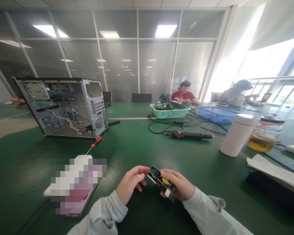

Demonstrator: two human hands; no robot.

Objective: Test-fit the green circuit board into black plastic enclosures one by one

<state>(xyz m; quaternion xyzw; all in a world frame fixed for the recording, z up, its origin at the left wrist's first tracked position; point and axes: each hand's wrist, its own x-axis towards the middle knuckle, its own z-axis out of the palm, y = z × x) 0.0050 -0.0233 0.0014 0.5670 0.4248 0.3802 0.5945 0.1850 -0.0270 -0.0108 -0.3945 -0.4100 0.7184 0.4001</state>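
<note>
A small circuit board (165, 181) with black, yellow and white components is held tilted just above the green table. My right hand (180, 184) grips its right side, thumb and fingers on opposite edges. At the upper left end, my left hand (132, 182) has its fingertips on the board's corner, with the other fingers loosely curled below. The underside of the board is hidden. A screwdriver (96, 141) with an orange and black handle lies on the table, ahead and to the left of my hands.
An open computer case (71, 107) stands at left, near a blurred-out white and pink item (75, 186). Beyond are an electric screwdriver (192, 134), a green basket (170, 112) of cables and a blue basket (217, 115). A white tumbler (238, 135) and jar (266, 137) stand right. Two people sit behind.
</note>
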